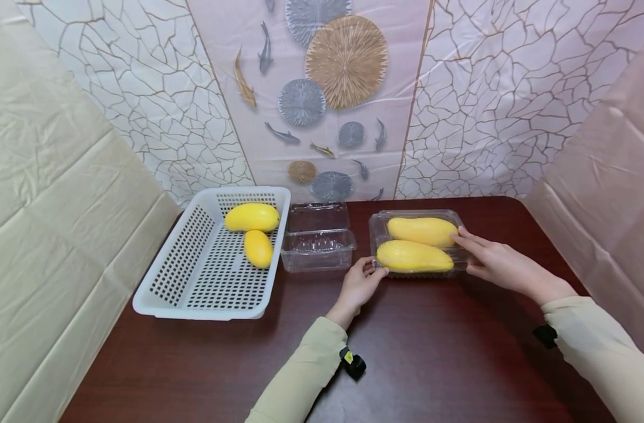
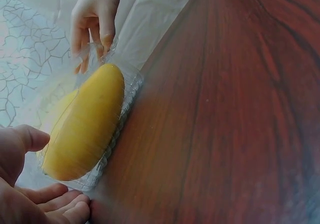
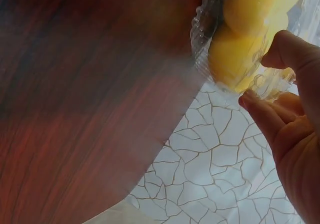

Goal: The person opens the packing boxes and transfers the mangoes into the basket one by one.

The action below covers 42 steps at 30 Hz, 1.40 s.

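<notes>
A clear plastic clamshell box (image 1: pixel 377 230) stands at the right of the table with two yellow mangoes (image 1: pixel 414 257) lying side by side in it. Clear plastic covers the fruit. My left hand (image 1: pixel 360 286) grips the box's front left corner; in the left wrist view the thumb is above and the other fingers lie low at the edge. At the right end, my right hand (image 1: pixel 503 267) holds the box's edge between thumb and fingers, seen closely in the right wrist view.
Left of the box, a second clamshell box (image 1: pixel 319 258) stands with its lid raised. Farther left is a white perforated basket (image 1: pixel 163 308) holding two mangoes (image 1: pixel 252 217). Fabric walls (image 1: pixel 467 117) border the dark wooden table (image 1: pixel 406 341) at the back and sides.
</notes>
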{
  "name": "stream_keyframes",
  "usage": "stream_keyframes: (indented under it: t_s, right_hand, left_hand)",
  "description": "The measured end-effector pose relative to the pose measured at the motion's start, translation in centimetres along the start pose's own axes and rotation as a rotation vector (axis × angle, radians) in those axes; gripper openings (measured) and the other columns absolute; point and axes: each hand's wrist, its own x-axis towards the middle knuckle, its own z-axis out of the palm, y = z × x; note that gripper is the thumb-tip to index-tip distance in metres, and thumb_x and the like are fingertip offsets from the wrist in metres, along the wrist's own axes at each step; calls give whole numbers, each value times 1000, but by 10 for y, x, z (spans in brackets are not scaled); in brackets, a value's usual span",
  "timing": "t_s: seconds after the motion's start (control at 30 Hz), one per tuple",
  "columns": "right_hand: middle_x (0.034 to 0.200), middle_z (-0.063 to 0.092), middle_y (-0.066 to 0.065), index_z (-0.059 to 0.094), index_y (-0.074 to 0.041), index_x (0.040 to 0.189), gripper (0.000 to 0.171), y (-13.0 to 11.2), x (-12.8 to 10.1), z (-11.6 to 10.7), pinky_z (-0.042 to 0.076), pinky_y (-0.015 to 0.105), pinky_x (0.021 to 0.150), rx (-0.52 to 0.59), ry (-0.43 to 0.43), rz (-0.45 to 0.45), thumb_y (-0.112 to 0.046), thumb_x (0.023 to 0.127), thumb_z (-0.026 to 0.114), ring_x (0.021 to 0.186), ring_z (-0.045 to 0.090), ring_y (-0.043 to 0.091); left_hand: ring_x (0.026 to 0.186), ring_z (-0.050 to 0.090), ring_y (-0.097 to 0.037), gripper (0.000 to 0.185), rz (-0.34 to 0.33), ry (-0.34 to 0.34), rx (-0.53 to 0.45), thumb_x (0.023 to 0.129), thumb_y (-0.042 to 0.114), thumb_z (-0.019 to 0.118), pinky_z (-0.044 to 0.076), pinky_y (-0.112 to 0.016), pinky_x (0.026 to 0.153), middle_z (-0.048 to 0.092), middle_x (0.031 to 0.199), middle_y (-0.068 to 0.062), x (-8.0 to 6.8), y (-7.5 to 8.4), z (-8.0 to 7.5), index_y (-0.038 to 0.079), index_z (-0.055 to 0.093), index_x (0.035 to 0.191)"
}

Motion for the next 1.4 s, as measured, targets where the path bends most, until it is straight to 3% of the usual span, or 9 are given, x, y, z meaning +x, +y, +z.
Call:
stream_keyframes:
  t_s: [0.2, 0.33, 0.53, 0.73, 1.0, 1.13, 1.23, 1.3, 1.4]
  right_hand:
    - [139, 47, 39, 50, 3, 143, 77, -1, 2, 2, 35, 20, 51, -26, 65, -42, 3, 74, 83, 54, 32, -4]
    - [141, 47, 36, 48, -1, 147, 77, -3, 2, -1, 39, 24, 50, -45, 49, 4, -1, 78, 81, 53, 38, -2]
    - [147, 45, 31, 47, -4, 149, 73, -10, 0, -8, 57, 41, 70, -17, -13, 115, -10, 84, 80, 77, 67, 12]
    - [141, 54, 27, 50, -3, 147, 74, -15, 4, -15, 56, 45, 75, 32, 48, 145, -15, 83, 84, 85, 64, 19]
    - [134, 64, 9, 62, -11, 139, 59, -16, 14, -34, 43, 3, 82, 223, 177, 233, -10, 84, 82, 101, 69, 14]
    - [122, 70, 13, 60, -12, 142, 56, -13, 19, -39, 43, 2, 82, 301, 219, 286, -11, 89, 78, 98, 63, -6]
    - [126, 68, 13, 54, -14, 147, 56, -10, 23, -39, 40, 1, 82, 312, 228, 349, -19, 95, 73, 101, 56, -14]
    - [133, 64, 13, 48, -17, 152, 58, -8, 26, -39, 38, 0, 81, 323, 229, 397, -25, 98, 68, 108, 60, -4]
    - [142, 57, 15, 38, -21, 157, 62, -4, 32, -37, 35, -1, 82, 358, 242, 457, -31, 101, 63, 122, 60, 22]
  left_hand:
    - [124, 59, -26, 53, 13, 8, -15, 93, 34, 71, 50, -38, 101, 61, 135, -12, 1, 1, 1, 7, 59, 137]
    - [123, 60, -26, 53, 22, 19, -22, 91, 32, 72, 50, -37, 101, 62, 133, -13, 0, 1, 2, 6, 60, 136]
    - [122, 61, -24, 52, 20, 15, 11, 90, 33, 72, 50, -37, 102, 64, 131, -11, -8, 0, 1, 7, 61, 133]
    - [122, 60, -26, 53, 25, 16, 35, 89, 34, 72, 49, -38, 102, 63, 132, -13, -15, -1, -4, 6, 61, 133]
    - [122, 61, -24, 52, 17, -3, 15, 90, 33, 72, 52, -35, 98, 62, 133, -14, -22, -4, -11, 4, 60, 132]
    - [121, 62, -23, 51, 26, -8, 12, 90, 32, 72, 52, -34, 98, 63, 132, -13, -24, -4, -11, 5, 61, 131]
    - [121, 62, -23, 50, 27, -9, 14, 90, 31, 73, 52, -34, 97, 63, 132, -13, -25, -5, -11, 5, 61, 130]
    - [121, 62, -23, 49, 26, -9, 14, 90, 31, 73, 52, -35, 98, 63, 132, -12, -25, -5, -12, 5, 61, 130]
    - [121, 61, -23, 49, 27, -7, 15, 90, 31, 73, 52, -35, 98, 63, 132, -12, -26, -5, -12, 5, 61, 130]
